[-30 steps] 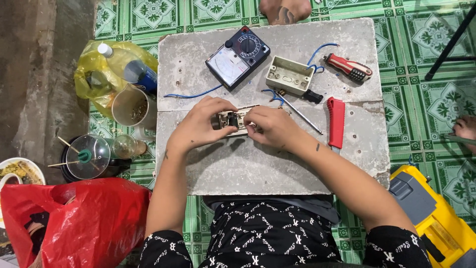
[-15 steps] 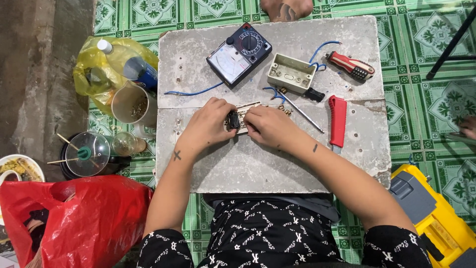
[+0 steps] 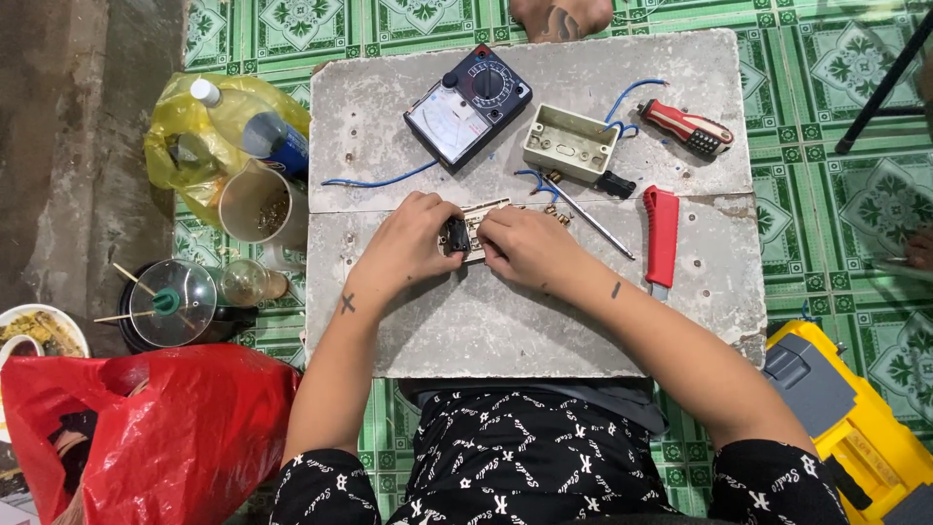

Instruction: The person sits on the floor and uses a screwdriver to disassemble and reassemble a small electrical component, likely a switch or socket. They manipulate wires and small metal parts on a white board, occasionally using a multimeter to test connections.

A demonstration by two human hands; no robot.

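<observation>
Work position: the person sits at a grey slab (image 3: 505,331) laid on a green tiled floor (image 3: 836,204); both hands meet at the slab's middle over a small switch assembly (image 3: 469,233), a pale plate carrying a dark module.

Hand state: the left hand (image 3: 403,248) is closed on the assembly's left end, thumb and fingers pinching around the dark module; the right hand (image 3: 530,248) is closed on the right end, fingertips pressing the plate down against the slab; neither hand holds a tool.

Surrounding items: an analogue multimeter (image 3: 468,107) lies above the hands; a beige junction box (image 3: 570,143) with blue wire (image 3: 632,92) sits to its right; a thin screwdriver (image 3: 593,216) lies just beside the right hand; a red utility knife (image 3: 662,233) and a red-handled crimping tool (image 3: 688,128) lie further right; a loose blue wire (image 3: 374,181) trails to the left.

Recommended practice, as a judgement: keep the plate flat on the slab so that it cannot twist; press the module squarely, not at one corner, to seat it without bending its clips; keep fingertips off any bare terminals; whether the module is fully seated cannot be told, as the fingers cover it.
</observation>
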